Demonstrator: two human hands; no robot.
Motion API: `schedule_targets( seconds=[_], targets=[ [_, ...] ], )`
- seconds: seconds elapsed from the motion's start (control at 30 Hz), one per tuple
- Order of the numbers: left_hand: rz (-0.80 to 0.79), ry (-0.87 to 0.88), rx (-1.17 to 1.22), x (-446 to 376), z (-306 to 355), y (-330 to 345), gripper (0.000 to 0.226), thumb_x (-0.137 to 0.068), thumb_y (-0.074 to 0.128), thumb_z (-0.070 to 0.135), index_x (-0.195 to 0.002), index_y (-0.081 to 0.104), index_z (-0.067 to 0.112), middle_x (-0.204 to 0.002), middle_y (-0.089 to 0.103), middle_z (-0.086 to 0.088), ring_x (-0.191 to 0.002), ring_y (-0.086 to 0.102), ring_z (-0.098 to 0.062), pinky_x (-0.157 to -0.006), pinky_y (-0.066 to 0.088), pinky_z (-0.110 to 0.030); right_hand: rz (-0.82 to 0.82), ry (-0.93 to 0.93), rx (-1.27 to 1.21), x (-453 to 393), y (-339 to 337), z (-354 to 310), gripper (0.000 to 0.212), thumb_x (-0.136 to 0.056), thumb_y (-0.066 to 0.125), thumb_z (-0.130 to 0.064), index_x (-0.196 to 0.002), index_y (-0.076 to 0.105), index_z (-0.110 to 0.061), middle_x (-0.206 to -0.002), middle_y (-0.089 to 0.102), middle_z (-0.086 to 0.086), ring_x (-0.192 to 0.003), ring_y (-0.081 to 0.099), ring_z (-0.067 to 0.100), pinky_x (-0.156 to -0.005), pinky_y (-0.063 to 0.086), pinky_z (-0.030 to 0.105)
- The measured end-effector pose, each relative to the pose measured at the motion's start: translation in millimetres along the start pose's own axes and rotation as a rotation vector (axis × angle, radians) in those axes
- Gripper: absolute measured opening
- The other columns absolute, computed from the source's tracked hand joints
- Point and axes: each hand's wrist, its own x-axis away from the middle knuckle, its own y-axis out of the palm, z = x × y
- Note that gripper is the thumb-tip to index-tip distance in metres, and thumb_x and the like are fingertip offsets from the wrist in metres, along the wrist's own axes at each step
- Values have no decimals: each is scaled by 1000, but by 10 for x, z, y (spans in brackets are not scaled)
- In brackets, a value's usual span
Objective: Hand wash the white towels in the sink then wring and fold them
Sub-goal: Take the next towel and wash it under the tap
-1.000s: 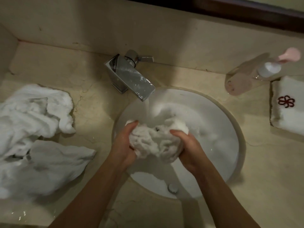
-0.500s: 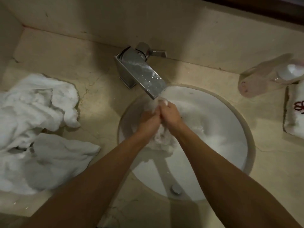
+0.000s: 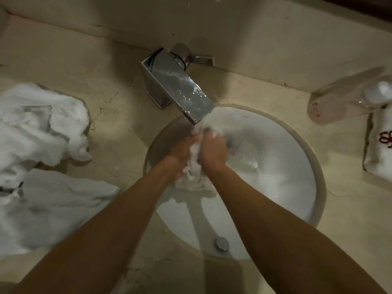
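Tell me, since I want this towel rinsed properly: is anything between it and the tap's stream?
Nothing visible. Both the left hand and right hand hold the towel bunched just under the tap, over the sink.

Beige veined marble surface (image 3: 118, 107) with matching upstand (image 3: 233, 28) behind, dark strip (image 3: 360, 5) above at top right, dim warm light, deep shadows.

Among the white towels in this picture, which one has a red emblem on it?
The folded towel at the right edge, beside the lying bottle. The crumpled towels on the left and the towel both hands squeeze show none.
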Motion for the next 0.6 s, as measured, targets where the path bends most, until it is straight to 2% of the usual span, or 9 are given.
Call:
schedule_targets(
  seconds=[0.1, 0.17, 0.23, 0.3, 0.33, 0.4, 0.47, 0.53, 0.6],
  targets=[
    [93, 51, 39, -73, 22, -43, 31, -104, 39, 14, -80, 57, 6, -63, 64, -1, -50, 57, 8, -69, 41, -18, -121, -64, 29, 211, 47, -5, 36, -105, 40, -32, -97, 67, -10, -95, 68, 12, -89, 63, 28, -72, 44, 34],
    [102, 123, -87, -62, 5, -2, 25, -98, 49, 18, -74, 53, 11, -71, 66, -12, -68, 67, -4, -74, 44, -26, -181, -67, -2, 232, 28, -40, 38, -103, 42, -31, -79, 64, -13, -79, 65, 10, -79, 61, 27, -73, 48, 39],
    [165, 193, -321, -21, -38, 117, 36, -103, 43, 32, -87, 64, 8, -90, 69, -14, -93, 67, -24, -82, 47, -32, -44, 54, -106, 70, -27, -56, 45, -94, 41, -47, -80, 65, -12, -76, 66, 14, -74, 63, 32, -71, 53, 46],
    [175, 127, -358, 20, -34, 130, 62, -104, 15, 43, -110, 67, 9, -111, 65, -26, -112, 61, -33, -86, 46, -33, -57, 98, -144, -17, -41, -80, 51, -92, 45, -56, -95, 68, -10, -88, 70, 18, -79, 66, 34, -72, 54, 46],
    [146, 106, -328, 23, -22, 101, 69, -102, 6, 43, -128, 58, 5, -131, 57, -28, -125, 53, -34, -87, 45, -32, -120, 47, -139, 16, -37, -110, 44, -95, 51, -52, -96, 69, -12, -90, 72, 15, -81, 67, 32, -72, 55, 41],
    [93, 91, -217, 66, 35, 66, 62, -107, 13, 44, -145, 40, 4, -149, 43, -18, -137, 43, -30, -80, 44, -21, -210, -36, -175, 110, -69, -148, 31, -96, 60, -44, -93, 71, -16, -88, 74, 9, -83, 70, 25, -74, 56, 36],
    [63, 109, -294, 146, -16, 72, 52, -106, 27, 45, -141, 48, 13, -134, 55, -10, -122, 53, -18, -75, 45, -15, -144, -30, -214, 62, -129, -94, 31, -95, 60, -46, -96, 71, -17, -92, 75, 9, -87, 71, 26, -80, 58, 39],
    [55, 146, -409, 200, -145, 84, 41, -101, 36, 53, -113, 63, 24, -100, 67, 2, -86, 63, -8, -62, 46, -12, -67, 31, -272, -44, -194, -23, 46, -85, 58, -57, -104, 71, -17, -95, 75, 8, -91, 72, 26, -86, 59, 46],
    [51, 143, -311, 244, -218, 41, 30, -99, 50, 47, -94, 67, 24, -83, 70, 5, -68, 66, -2, -57, 49, -14, -49, 143, -439, -70, -302, 25, 43, -88, 62, -51, -108, 67, -13, -101, 74, 12, -93, 72, 28, -88, 59, 48]
  ],
)
